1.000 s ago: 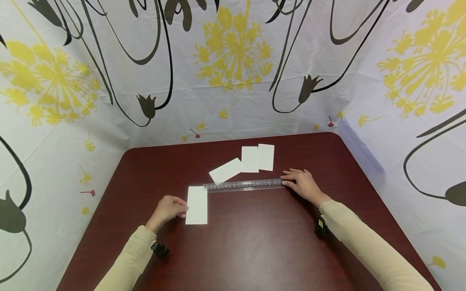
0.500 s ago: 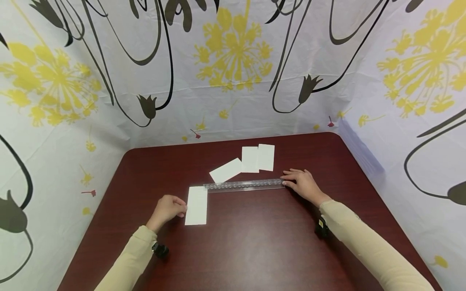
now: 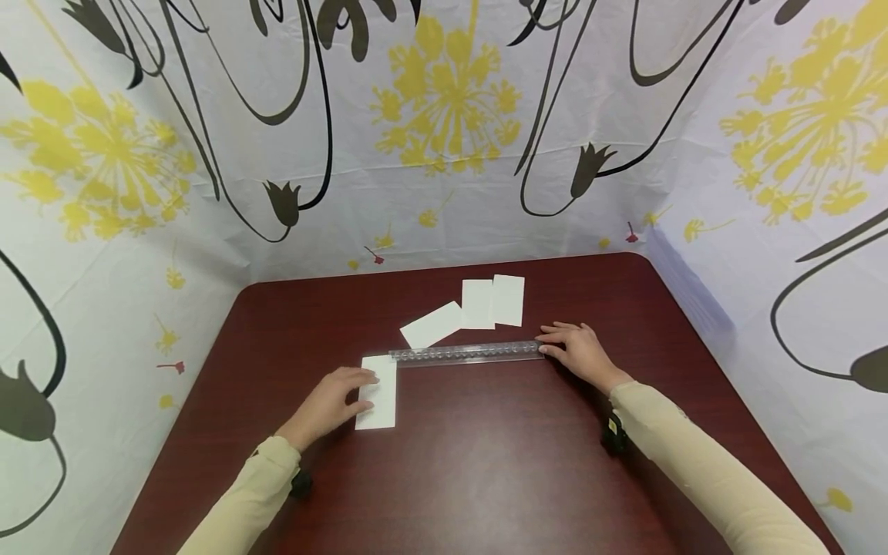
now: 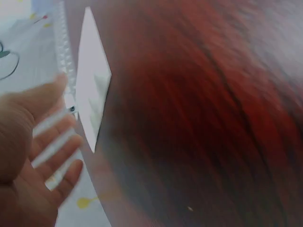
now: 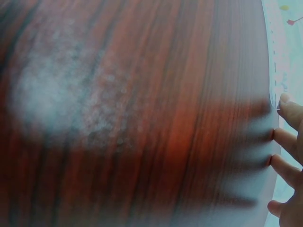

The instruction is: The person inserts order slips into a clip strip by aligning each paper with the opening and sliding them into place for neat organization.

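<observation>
On the dark red table lies a white paper card (image 3: 383, 405), upright in the head view. My left hand (image 3: 331, 405) reaches over its left edge, thumb and fingers spread apart. The left wrist view shows this hand (image 4: 23, 137) blurred, its fingers loosely extended beside the card (image 4: 92, 85). A clear plastic ruler (image 3: 468, 353) lies crosswise, its left end at the card's upper right corner. My right hand (image 3: 581, 356) rests at the ruler's right end with fingertips on it. In the right wrist view the fingers (image 5: 286, 142) are spread and fairly straight.
Beyond the ruler lie three more white cards: a slanted one (image 3: 432, 325), and two upright ones, the middle card (image 3: 477, 304) and the right card (image 3: 509, 301). The table (image 3: 486, 462) ends at a flower-patterned cloth (image 3: 333, 239) behind and at both sides.
My left hand has left the card's left edge, where its fingertips were together, and has moved right over the card with fingers spreading. The right hand and ruler have stayed put.
</observation>
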Demonstrator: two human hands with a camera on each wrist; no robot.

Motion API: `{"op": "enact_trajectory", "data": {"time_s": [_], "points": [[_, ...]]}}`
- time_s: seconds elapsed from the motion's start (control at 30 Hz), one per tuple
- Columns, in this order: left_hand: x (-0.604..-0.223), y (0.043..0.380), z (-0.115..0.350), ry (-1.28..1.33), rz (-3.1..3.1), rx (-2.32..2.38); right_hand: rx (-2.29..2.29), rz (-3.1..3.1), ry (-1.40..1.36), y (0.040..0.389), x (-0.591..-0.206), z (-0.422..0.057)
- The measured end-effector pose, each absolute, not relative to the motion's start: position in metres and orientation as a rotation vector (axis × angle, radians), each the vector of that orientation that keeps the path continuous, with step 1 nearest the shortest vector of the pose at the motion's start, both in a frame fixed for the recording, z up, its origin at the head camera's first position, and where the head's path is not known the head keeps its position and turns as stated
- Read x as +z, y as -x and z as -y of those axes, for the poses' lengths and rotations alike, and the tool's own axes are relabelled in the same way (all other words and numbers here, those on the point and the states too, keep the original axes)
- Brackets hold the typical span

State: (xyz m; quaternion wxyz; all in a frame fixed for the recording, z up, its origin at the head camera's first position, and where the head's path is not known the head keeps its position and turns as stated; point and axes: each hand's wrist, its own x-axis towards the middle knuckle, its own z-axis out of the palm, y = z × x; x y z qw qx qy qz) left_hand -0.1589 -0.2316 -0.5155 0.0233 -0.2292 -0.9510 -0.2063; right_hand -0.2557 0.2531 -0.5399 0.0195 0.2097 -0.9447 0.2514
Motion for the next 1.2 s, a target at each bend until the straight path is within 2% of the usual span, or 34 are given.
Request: {"op": "enact_trajectory", "data": {"time_s": [0.17,0.33,1.2], "points": [[-0.522,0.159,0.229,1.022,2.871,-0.539,0.777,2.933,-0.651,0.256,-0.540,-0.253],[-0.525,0.160,0.226,1.139,2.814,-0.505,0.773,2.933,-0.648,0.255,-0.540,-0.253],[-0.531,0.162,0.218,1.179,2.790,-0.444,0.782,2.931,-0.643,0.255,-0.541,-0.253]]}}
